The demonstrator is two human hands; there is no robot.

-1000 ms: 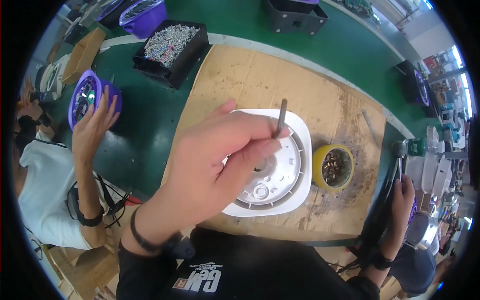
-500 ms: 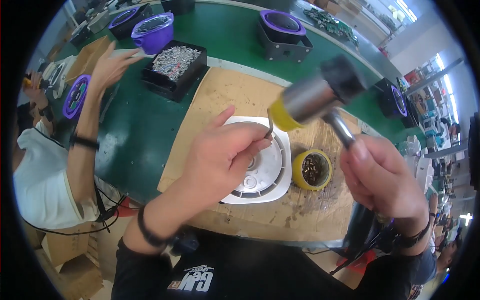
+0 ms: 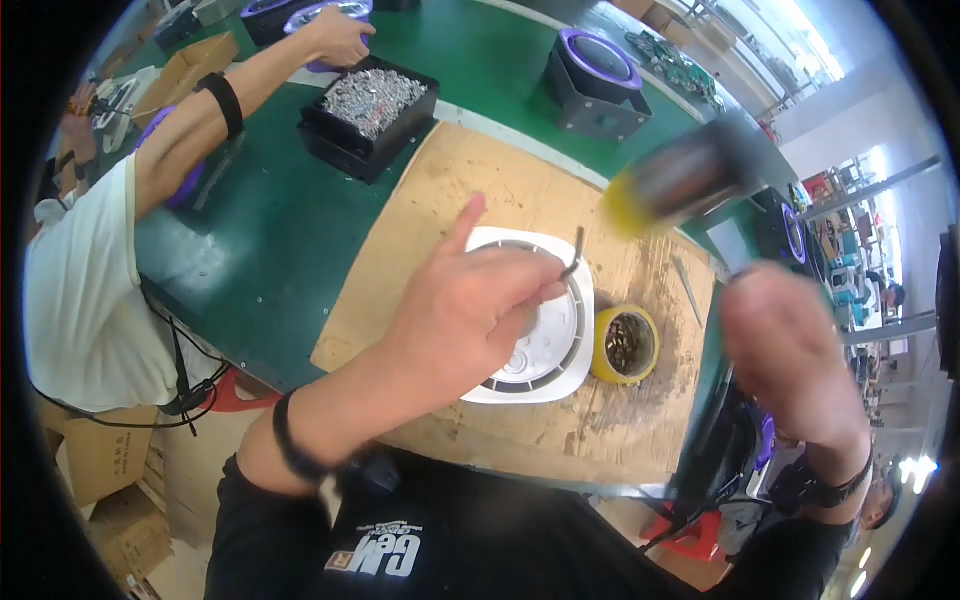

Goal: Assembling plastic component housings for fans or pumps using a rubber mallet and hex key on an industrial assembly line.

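My left hand (image 3: 470,310) is closed in a pinch on a thin bent metal rod (image 3: 579,250), like a hex key, above a white plastic housing (image 3: 550,388). The housing has a round ribbed middle, partly hidden under that hand. My right hand (image 3: 785,335), smeared by motion, is raised at the right, closed on a mallet. The mallet (image 3: 685,178) has a yellow face, a metal middle and a black end; its head is blurred, tilted and apart from the rod. Beside the housing stands a yellow ring-shaped container (image 3: 599,350) with small brass-coloured pieces (image 3: 625,345) in it.
A stained cardboard sheet (image 3: 400,250) lies on the green table (image 3: 255,280). A thin metal rod (image 3: 688,290) rests on its right part. Further off are a black bin (image 3: 365,150) of screws and a purple-rimmed black unit (image 3: 600,95). A co-worker's arm (image 3: 265,85) reaches across at left.
The mallet head has moved up and right, away from the rod, and my right hand has drawn back right. The co-worker's arm now reaches farther across, to a purple part.
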